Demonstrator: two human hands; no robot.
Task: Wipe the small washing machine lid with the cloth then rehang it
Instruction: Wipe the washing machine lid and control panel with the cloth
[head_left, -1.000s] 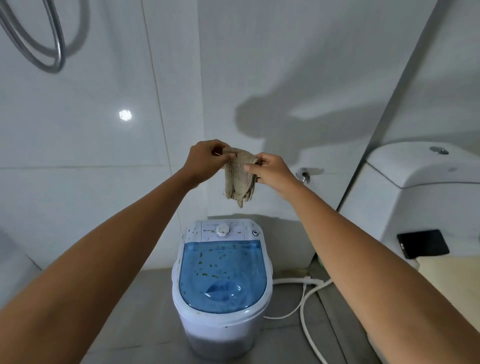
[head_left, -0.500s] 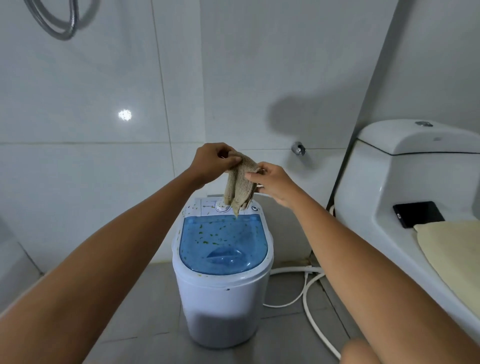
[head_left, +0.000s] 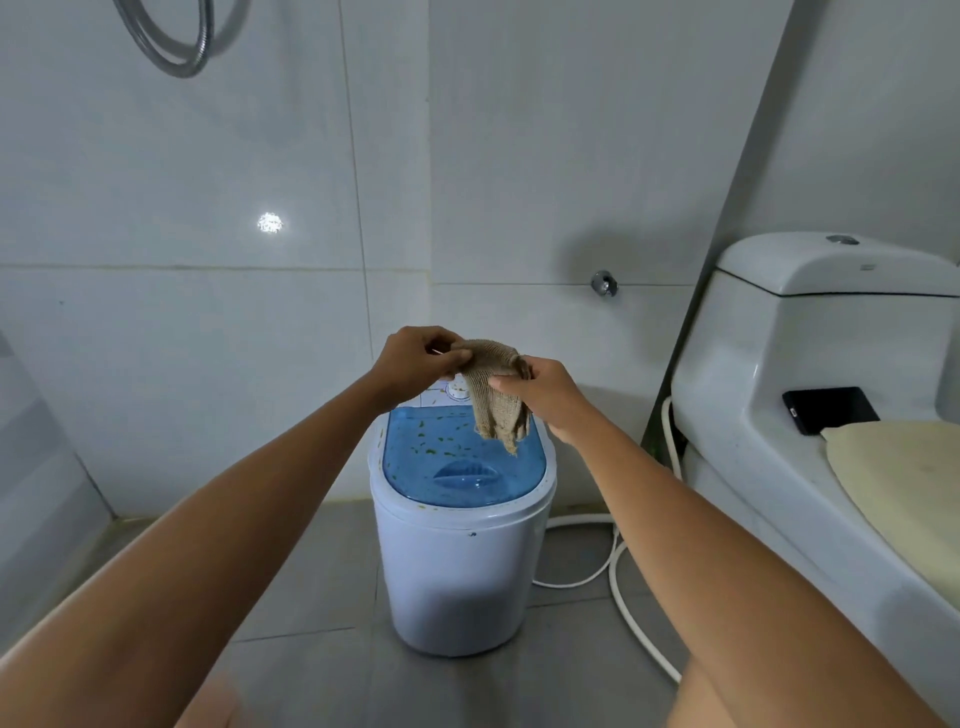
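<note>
Two bare forearms, no sleeves anywhere along their visible length. No watch, bracelet or ring on either wrist or on the visible fingers. Left hand (head_left: 415, 358) and right hand (head_left: 545, 395) bare too, ungloved. Short, unpainted nails where visible. Two bare knees at the bottom edge, cloth-free as far as can be seen.
</note>
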